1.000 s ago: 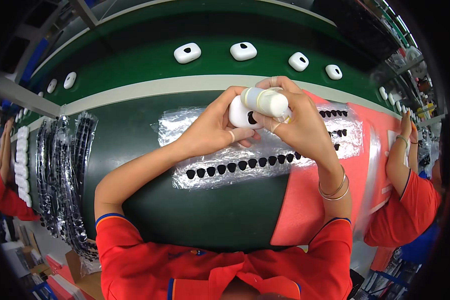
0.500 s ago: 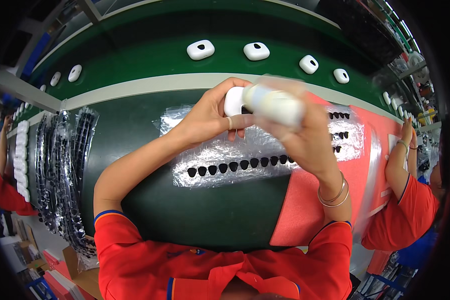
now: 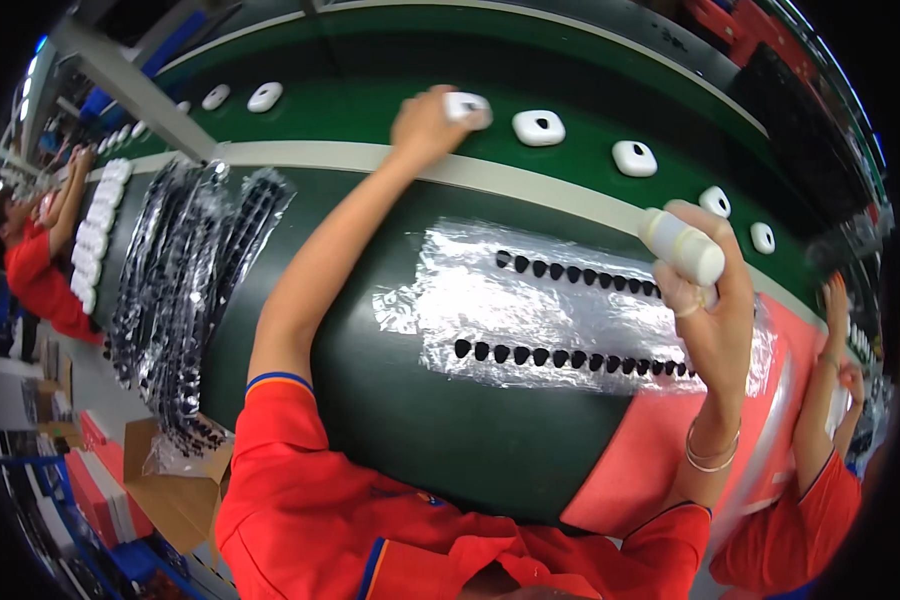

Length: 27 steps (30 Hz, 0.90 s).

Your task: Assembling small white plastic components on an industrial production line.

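My left hand (image 3: 426, 127) reaches far out over the green conveyor belt (image 3: 370, 100) and grips a white rounded casing (image 3: 467, 105) at the belt. My right hand (image 3: 705, 300) stays raised over the worktable, holding a small white bottle (image 3: 682, 245) tilted on its side. Below it lies a clear plastic sheet (image 3: 530, 310) carrying two rows of small black pieces (image 3: 570, 355).
More white casings (image 3: 538, 127) ride the belt to the right and left. Bundles of black parts in clear bags (image 3: 190, 270) lie at the left of the dark table. A pink mat (image 3: 660, 450) sits at the right. Other workers in red stand at both sides.
My left hand has left my right hand and stretched out to the belt with the white casing. My right hand has swung right and down with the bottle.
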Available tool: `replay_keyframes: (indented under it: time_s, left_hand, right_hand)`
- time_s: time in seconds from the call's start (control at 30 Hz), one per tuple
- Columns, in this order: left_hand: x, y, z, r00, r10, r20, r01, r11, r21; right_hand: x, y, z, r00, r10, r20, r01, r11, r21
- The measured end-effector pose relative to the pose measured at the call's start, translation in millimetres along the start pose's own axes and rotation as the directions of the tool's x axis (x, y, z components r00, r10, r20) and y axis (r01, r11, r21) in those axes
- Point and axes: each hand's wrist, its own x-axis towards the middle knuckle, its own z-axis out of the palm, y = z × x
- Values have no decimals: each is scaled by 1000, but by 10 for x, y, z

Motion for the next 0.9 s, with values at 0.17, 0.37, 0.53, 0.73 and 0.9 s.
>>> replay_keyframes:
  time_s: [0.17, 0.37, 0.53, 0.73, 0.9]
  left_hand:
    - [-8, -247, -61, 966, 211, -147, -135, 903, 408]
    - [-880, 1075, -362, 732, 638, 238, -523, 750, -405]
    - [-1080, 1148, -328, 740, 594, 315, -503, 800, -328]
    - [-986, 1124, -129, 773, 510, 378, -394, 852, -343]
    - [-991, 1071, -160, 796, 453, 402, -227, 838, -496]
  right_hand:
    - [120, 51, -101, 996, -83, -26, 82, 996, -37]
    - [90, 384, -511, 964, 222, -145, -246, 952, -182]
    - [-191, 876, -724, 945, 184, -271, -251, 938, -238]
    - [-190, 846, -752, 905, 263, -334, -353, 903, -245]
    - [-114, 899, -682, 913, 260, -314, -337, 915, -221]
